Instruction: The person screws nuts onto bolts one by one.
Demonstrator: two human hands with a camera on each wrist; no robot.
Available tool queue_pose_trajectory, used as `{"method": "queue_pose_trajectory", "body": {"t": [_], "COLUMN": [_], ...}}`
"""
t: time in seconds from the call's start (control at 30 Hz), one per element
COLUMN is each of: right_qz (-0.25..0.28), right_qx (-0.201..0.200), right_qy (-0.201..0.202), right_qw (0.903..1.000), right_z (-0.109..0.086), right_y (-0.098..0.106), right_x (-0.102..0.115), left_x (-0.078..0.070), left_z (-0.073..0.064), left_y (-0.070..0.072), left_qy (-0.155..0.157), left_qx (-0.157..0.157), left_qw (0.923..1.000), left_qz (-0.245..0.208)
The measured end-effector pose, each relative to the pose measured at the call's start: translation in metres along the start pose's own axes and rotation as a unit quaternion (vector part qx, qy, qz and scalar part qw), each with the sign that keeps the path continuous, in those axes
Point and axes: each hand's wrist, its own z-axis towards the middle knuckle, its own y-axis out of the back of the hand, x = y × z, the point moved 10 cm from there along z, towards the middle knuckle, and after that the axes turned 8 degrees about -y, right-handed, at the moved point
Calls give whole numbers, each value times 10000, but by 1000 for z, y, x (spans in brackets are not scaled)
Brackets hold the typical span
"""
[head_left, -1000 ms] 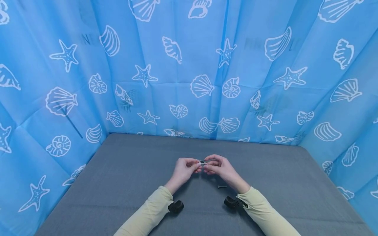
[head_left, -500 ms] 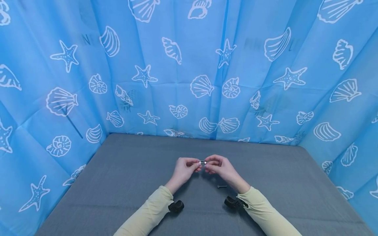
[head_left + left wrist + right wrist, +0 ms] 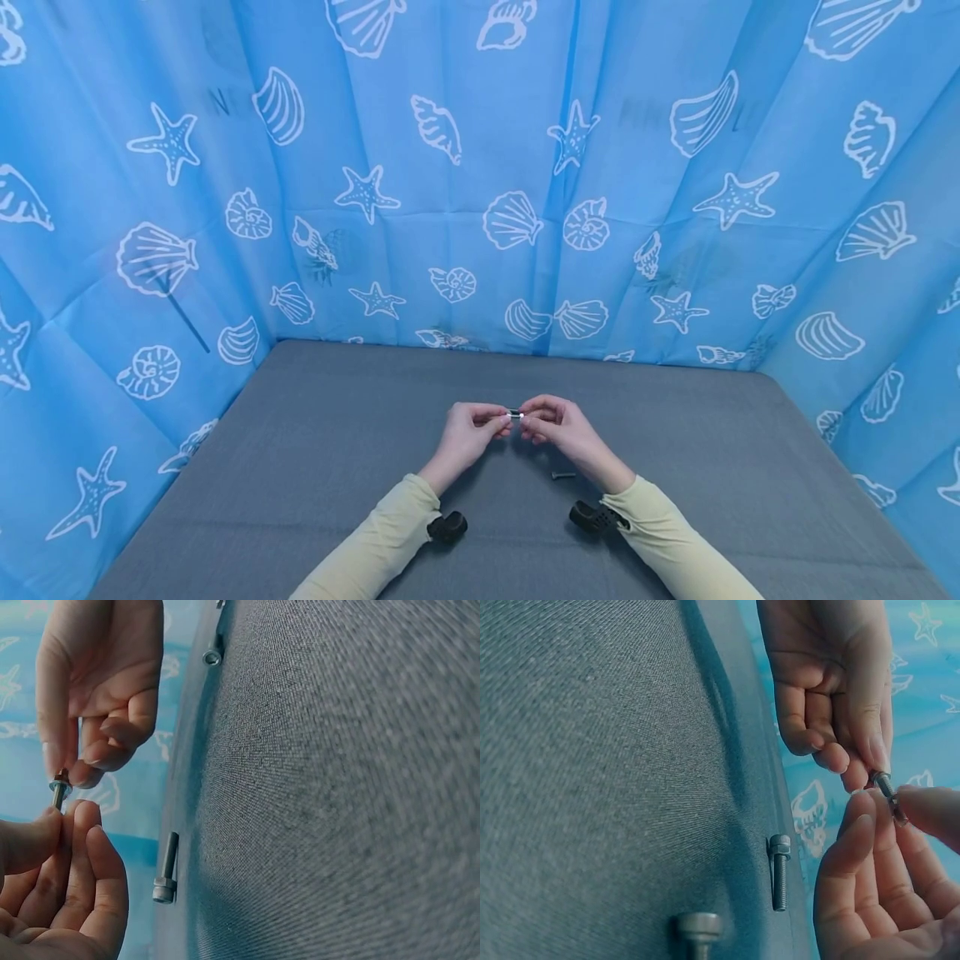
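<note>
Between both hands is a short metal bolt, held above the table roughly level. My left hand pinches one end with thumb and fingertips; in the right wrist view the bolt's head shows at those fingertips. The other end is pinched by my right hand. A small ring-shaped nut or washer sits on the shank right at the right fingertips, in the left wrist view. A second bolt lies on the table near the right wrist. Another bolt with a nut lies below the hands.
The table has a grey cloth surface. A blue curtain with white shells and starfish hangs round its back and sides. Black wrist cameras, one being the left camera, sit close over the cloth at both sleeves.
Both hands stay in nearly the same place, still pinching the bolt. The shine on it varies and the right fingertips shift slightly. The bolt near the right wrist has not moved.
</note>
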Motion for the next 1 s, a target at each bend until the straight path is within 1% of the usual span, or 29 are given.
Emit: {"method": "queue_pose_trajectory", "body": {"t": [0.1, 0.2, 0.3, 0.37, 0.5, 0.63, 0.77, 0.9, 1.0], "right_qz": [-174, -223, -194, -124, -153, -120, 106, 74, -82], "right_qx": [-83, -149, -166, -180, -182, -156, -128, -106, -86], "right_qy": [87, -81, -143, -89, 106, -25, -159, -5, 119], "right_qw": [9998, 9996, 9996, 9997, 9997, 9998, 9997, 9999, 9999], "right_z": [2, 3, 2, 2, 2, 3, 3, 2, 3], "right_y": [1, 2, 3, 3, 4, 4, 4, 4, 3], "right_x": [0, -3, -5, -5, -2, -5, -7, -5, -3], "left_x": [0, -1, -2, -1, 0, -2, -2, 0, 0], "left_z": [0, 1, 1, 0, -1, -1, 1, 1, 0], "left_y": [0, 0, 0, 0, -1, -1, 0, 0, 0], "left_qy": [-16, -92, -112, -57, 62, 30, -72, -21, 35], "left_qx": [-15, -22, -23, -31, -36, -29, -30, -45, -50], "left_qw": [10000, 10000, 9999, 10000, 10000, 10000, 10000, 10000, 10000], "left_qz": [-33, -15, 16, 23, -16, -30, -17, -14, -32]}}
